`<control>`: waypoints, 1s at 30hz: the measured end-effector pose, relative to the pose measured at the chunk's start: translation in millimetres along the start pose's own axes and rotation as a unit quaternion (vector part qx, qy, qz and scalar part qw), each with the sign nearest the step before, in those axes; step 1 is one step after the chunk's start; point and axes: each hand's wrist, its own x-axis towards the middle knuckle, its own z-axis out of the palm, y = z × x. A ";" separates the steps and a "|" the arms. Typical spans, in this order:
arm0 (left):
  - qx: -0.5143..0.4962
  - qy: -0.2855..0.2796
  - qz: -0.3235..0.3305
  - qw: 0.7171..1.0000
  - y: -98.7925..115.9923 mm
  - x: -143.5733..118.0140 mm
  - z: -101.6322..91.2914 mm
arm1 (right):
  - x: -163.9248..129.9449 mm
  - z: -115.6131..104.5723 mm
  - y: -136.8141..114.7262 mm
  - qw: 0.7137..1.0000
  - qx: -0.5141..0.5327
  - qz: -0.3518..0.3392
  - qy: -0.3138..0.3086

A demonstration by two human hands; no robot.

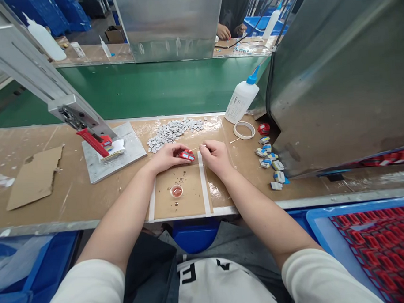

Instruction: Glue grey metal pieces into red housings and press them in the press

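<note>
- Red toy car (188, 156): it sits at the fingertips of your left hand (169, 157), over the far edge of the cardboard sheet (190, 205). Whether it rests on the sheet or hangs just above cannot be told.
- Your left grip is narrow, closed on the car's side, leaving the pale windows facing you. That seems a sound hold: firm enough to stop it turning, with the fingers clear of the windows.
- Your right hand (217, 157) pinches a thin stick (195, 148) that points at the car. Whether its tip touches cannot be told. A light pinch, with the wrist braced on the table, should give you the finest control.
- Small strokes would suit so little a thing; turn the car with your left fingers rather than reaching around it.
- Nearer you, between two strips of white tape (203, 182), stands a small cup (171, 192) of reddish liquid. Mind your forearms there, as a knock could spill it.
- Beyond your hands lies a heap of grey tiles (176, 131); lift your knuckles clear so none get dragged.
- To your right are a tape roll (244, 137), a white bottle (242, 101) and some small pale blocks (278, 165). To your left is a clamp with a red handle (93, 142).
</note>
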 end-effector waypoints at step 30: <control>-0.129 0.153 0.031 0.979 -6.2 4.5 -5.4 | -16.6 -1.2 -29.0 0.924 -0.074 -0.182 -0.328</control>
